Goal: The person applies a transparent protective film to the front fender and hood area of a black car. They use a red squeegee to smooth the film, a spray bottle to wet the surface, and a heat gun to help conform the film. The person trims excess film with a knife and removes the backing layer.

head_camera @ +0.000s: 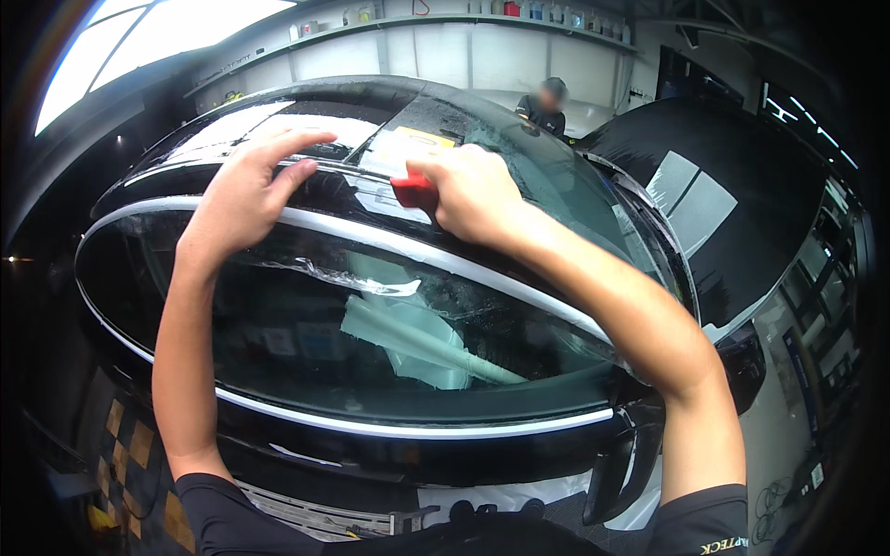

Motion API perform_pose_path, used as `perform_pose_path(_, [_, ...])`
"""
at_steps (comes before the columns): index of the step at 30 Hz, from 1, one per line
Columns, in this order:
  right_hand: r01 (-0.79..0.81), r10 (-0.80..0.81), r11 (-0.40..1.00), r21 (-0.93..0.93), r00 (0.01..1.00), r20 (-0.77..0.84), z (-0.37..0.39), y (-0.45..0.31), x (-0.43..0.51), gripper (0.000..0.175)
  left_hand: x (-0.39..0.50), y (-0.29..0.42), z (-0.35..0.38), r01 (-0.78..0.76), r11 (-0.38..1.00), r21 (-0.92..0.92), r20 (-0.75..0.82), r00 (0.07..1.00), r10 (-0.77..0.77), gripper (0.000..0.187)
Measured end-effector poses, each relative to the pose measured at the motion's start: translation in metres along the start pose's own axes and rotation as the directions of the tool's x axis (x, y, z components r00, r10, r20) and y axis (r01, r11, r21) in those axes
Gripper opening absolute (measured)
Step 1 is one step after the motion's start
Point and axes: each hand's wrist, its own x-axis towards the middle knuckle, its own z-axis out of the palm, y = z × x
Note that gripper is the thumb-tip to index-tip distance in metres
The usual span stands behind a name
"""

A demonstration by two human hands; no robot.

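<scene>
My right hand is closed around a red hand tool, perhaps a squeegee, at the near edge of the black car roof. Most of the tool is hidden by the fingers. To its left, my left hand hovers at or just over the roof edge, thumb and fingers apart, holding nothing visible; contact with the roof cannot be told. A yellow flat item lies on the wet roof beyond my right hand. Below both hands runs a silver trim strip above the side window.
A crumpled clear strip clings to the side glass. The wing mirror juts out low right. Beneath me is a metal work platform. Across the car is another person. Bottles line a wall shelf.
</scene>
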Motion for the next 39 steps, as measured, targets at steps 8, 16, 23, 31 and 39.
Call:
perform_pose_path(8, [-0.025, 0.029, 0.999, 0.021, 0.976, -0.215, -0.047, 0.005, -0.036, 0.03, -0.027, 0.018, -0.015, -0.084, 0.992, 0.098, -0.09, 0.992, 0.092, 0.033])
perform_pose_path(16, [0.135, -0.134, 0.991, 0.01, 0.989, -0.069, -0.022, 0.007, -0.056, 0.041, -0.07, 0.026, -0.03, -0.004, 0.987, 0.158, -0.059, 0.998, 0.013, 0.04])
perform_pose_path(23, [-0.166, 0.157, 0.983, 0.076, 0.982, 0.107, 0.011, -0.023, 0.071, 0.045, -0.027, 0.025, 0.001, -0.111, 0.986, 0.127, -0.106, 0.986, 0.125, 0.035])
perform_pose_path(31, [0.233, -0.231, 0.972, -0.015, 0.955, -0.187, -0.051, 0.005, -0.042, 0.032, -0.064, 0.042, -0.038, 0.021, 0.974, 0.224, -0.136, 0.991, 0.01, 0.04])
perform_pose_path(39, [-0.015, 0.013, 1.0, 0.016, 0.992, 0.124, -0.006, -0.04, 0.066, 0.034, -0.07, 0.06, -0.015, 0.018, 0.995, 0.1, -0.155, 0.988, -0.002, 0.041])
